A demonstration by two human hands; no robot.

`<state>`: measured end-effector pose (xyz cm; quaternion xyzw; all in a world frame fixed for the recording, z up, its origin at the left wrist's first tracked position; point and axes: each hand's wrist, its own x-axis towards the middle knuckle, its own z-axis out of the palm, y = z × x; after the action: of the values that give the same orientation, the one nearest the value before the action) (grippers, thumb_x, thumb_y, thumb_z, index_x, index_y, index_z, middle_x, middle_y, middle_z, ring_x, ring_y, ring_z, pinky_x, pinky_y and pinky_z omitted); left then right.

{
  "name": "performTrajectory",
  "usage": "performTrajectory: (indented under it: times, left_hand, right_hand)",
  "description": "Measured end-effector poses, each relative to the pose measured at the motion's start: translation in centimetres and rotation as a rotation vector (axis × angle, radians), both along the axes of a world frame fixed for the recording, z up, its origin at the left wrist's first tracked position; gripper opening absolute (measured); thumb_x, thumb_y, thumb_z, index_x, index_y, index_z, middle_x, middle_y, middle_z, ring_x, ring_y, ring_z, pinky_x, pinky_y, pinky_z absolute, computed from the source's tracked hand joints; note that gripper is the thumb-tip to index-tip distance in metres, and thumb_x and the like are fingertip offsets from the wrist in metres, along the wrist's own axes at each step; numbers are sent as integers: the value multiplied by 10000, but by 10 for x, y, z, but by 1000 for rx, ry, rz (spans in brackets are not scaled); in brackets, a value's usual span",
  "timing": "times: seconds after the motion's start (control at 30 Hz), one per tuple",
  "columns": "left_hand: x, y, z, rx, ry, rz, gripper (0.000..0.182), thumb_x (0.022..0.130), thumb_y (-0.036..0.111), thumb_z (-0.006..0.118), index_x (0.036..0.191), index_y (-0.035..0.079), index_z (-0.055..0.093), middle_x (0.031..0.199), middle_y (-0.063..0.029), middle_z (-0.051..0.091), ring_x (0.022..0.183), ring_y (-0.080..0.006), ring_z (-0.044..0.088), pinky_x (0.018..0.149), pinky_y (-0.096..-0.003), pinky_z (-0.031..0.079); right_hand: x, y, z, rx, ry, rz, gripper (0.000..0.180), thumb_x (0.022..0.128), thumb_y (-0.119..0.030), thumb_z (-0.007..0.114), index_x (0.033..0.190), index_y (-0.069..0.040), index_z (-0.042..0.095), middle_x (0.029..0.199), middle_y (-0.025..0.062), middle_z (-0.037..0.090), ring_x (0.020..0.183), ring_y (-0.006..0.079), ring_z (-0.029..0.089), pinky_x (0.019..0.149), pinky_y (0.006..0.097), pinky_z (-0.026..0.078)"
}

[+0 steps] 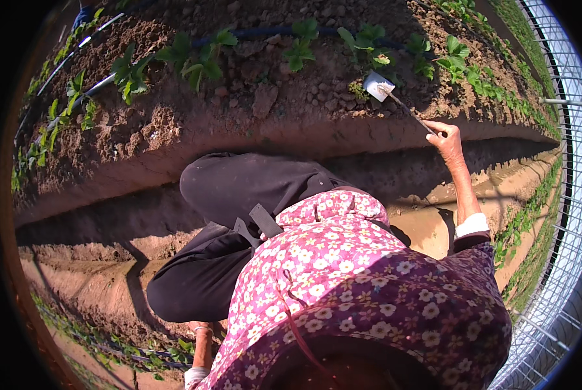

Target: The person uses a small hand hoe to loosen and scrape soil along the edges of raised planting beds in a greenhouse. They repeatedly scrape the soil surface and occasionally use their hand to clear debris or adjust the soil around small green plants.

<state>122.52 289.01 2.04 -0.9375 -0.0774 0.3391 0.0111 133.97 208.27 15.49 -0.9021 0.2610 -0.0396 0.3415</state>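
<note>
My right hand (445, 141) grips the thin handle of a small hand hoe (380, 87). Its pale, flat blade rests at the soil bed's near edge, beside a small yellowish-green weed (358, 90). Just beyond the blade grows a leafy plant, probably strawberry (367, 41), with one browned leaf. My left hand (201, 325) is low on the other side, beside my bent knee and close to the soil. Most of its fingers are hidden behind the dark trouser leg, so whether it holds anything cannot be seen.
A row of similar leafy plants (300, 51) runs along the bed, with a dark irrigation hose (266, 31) among them. I crouch in a narrow furrow (110, 219). Another planted bed (125, 348) lies behind. Wire mesh (576, 131) curves along the right side.
</note>
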Motion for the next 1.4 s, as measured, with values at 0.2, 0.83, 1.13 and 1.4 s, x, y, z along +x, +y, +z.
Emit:
performTrajectory:
  times: [0.2,0.83,1.13,1.4]
  left_hand:
    - [2,-5,-5,-20,-2,-7,302,853,255,450,1079,115,592,1093,-69,611,1047,-232,525,995,-433,281]
    - [-1,-9,-7,-75,-78,0,299,854,246,447,1084,117,588,1100,-63,607,1059,-226,517,991,-427,279]
    - [60,-56,-51,-135,-188,-20,298,854,242,445,1087,119,585,1103,-61,605,1064,-223,513,989,-424,278]
    - [49,-40,-44,-137,-249,5,297,854,238,444,1089,120,584,1106,-58,604,1069,-221,510,987,-422,277]
  right_hand:
    - [-9,-27,42,90,275,-11,416,574,5,590,979,15,686,838,66,679,705,105,569,693,233,460]
    - [105,67,-65,44,-238,26,370,629,-8,613,990,-25,691,735,80,682,560,94,557,543,229,440]
    - [84,82,-38,-67,-46,-17,314,615,-20,617,917,-2,699,753,118,688,633,132,624,617,257,490]
    - [61,108,25,1141,108,-227,354,671,-45,644,1007,57,607,638,-14,496,446,47,386,417,204,337]
